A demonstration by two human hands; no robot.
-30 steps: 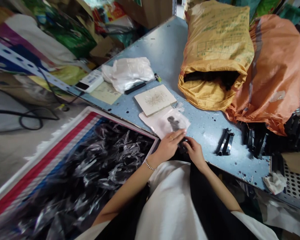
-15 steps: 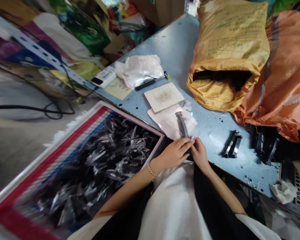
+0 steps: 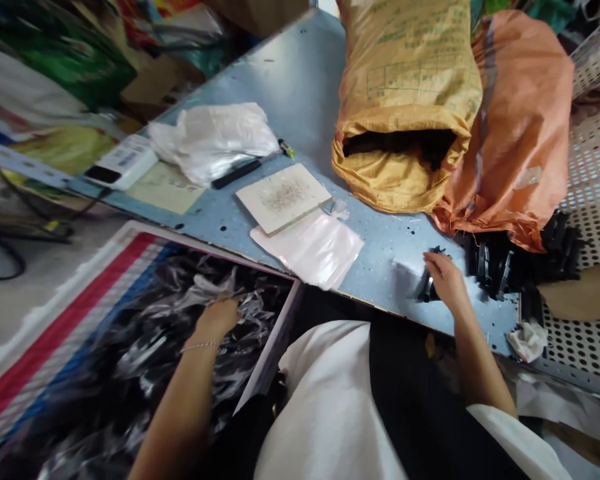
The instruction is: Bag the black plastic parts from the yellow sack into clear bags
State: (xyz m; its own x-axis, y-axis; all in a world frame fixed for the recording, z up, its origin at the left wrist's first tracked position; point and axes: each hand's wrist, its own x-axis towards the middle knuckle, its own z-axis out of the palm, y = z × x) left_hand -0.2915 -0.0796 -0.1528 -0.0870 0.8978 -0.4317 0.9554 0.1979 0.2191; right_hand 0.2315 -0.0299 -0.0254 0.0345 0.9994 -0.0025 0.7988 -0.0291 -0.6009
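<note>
My left hand [image 3: 219,317] is over the striped woven bag [image 3: 135,243] at the left, among bagged black parts [image 3: 155,347]. It is blurred and its fingers are mostly hidden, so I cannot tell if they hold anything. On the blue table, the bent fingers of my right hand [image 3: 445,277] close on one of a couple of slim black plastic parts [image 3: 424,288]. A stack of clear plastic bags [image 3: 325,250] lies flat at the table's front edge, partly under a pale square board [image 3: 284,197].
An open yellow sack [image 3: 405,73] and an orange sack [image 3: 525,133] stand at the back right. More black parts [image 3: 490,270] lie before them. Farther left are a bundle of plastic bags [image 3: 220,137], a black-handled tool [image 3: 236,174] and a white device [image 3: 125,162].
My hands have parted. The left has moved down-left over the bag, the right across to the black parts. The bagged part they held has left the bag stack. The view has turned right.
</note>
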